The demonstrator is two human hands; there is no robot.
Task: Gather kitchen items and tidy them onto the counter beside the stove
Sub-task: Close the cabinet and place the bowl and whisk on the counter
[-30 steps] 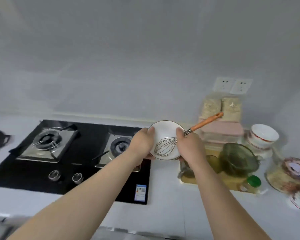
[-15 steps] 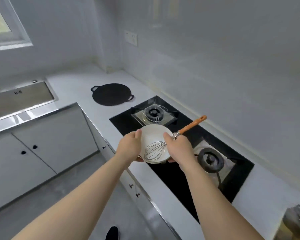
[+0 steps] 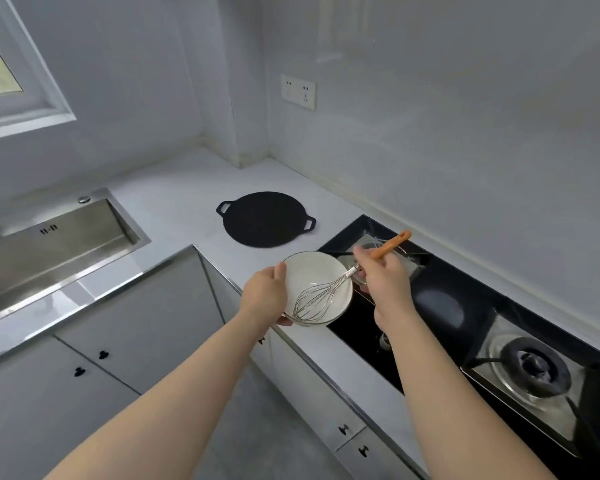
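The fingers of the right hand (image 3: pixel 383 282) are pinched around the orange handle of the whisk (image 3: pixel 343 282), near the place where the handle meets the metal neck. The left hand (image 3: pixel 265 296) is closed on the near-left rim of the bowl (image 3: pixel 314 289), thumb over the edge; its other fingers go under the bowl and I cannot see them well.

The bowl is in the air, above the front edge of the counter (image 3: pixel 174 206) and the left end of the stove (image 3: pixel 440 299). The wire head of the whisk lies inside the bowl, and the handle sticks out up and to the right, over the burner.

I judge the bowl is ceramic — stiff, smooth, a little heavy for its size, and it will chip or break if it is put down hard. A smooth glaze can slip, so a grip with the thumb on the rim and fingers below is the safe one. The whisk is light; its wires are springy and can roll in the bowl, so it is better to hold it by the handle.

The free counter beside the pan (image 3: pixel 265 220) seems a good place — the bowl should go down flat and slowly there.
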